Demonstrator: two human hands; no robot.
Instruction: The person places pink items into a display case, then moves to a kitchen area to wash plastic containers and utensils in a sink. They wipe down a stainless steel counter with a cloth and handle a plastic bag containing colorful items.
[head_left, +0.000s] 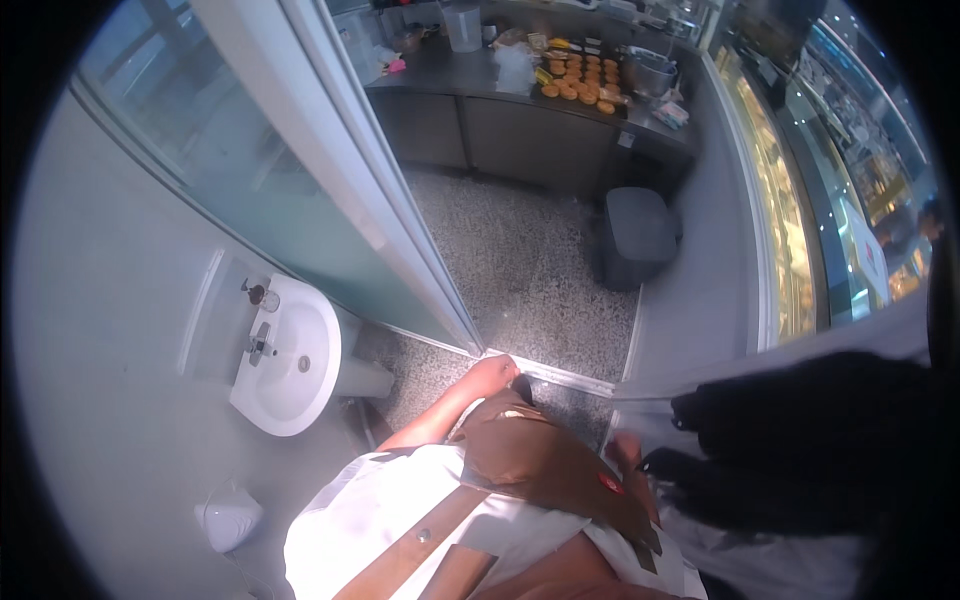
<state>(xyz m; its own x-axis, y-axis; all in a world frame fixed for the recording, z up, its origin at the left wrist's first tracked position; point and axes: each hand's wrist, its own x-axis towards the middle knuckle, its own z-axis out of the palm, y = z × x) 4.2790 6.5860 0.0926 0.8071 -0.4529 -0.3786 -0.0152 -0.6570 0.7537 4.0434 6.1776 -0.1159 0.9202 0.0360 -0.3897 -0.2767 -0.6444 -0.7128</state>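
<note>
My left hand (495, 375) is in front of my brown apron (536, 454), its fingers curled. Its fingertips point down and are partly hidden, and I cannot tell whether anything is in them. In the picture it lies close to the foot of the white door frame (420, 247) and the metal floor track (566, 377). On the other side of the apron, my right hand (624, 448) hangs blurred beside the wall. Whether its fingers are closed cannot be made out. A dark shoe tip (521, 388) shows below the left hand.
A white washbasin (311, 360) with a tap and soap bottle hangs at left. Beyond the doorway are a grey bin (640, 232) and a steel counter (450, 82). It bears several round buns (581, 75), a metal pot (649, 71) and a clear jug (461, 26). Dark garments (787, 442) hang right.
</note>
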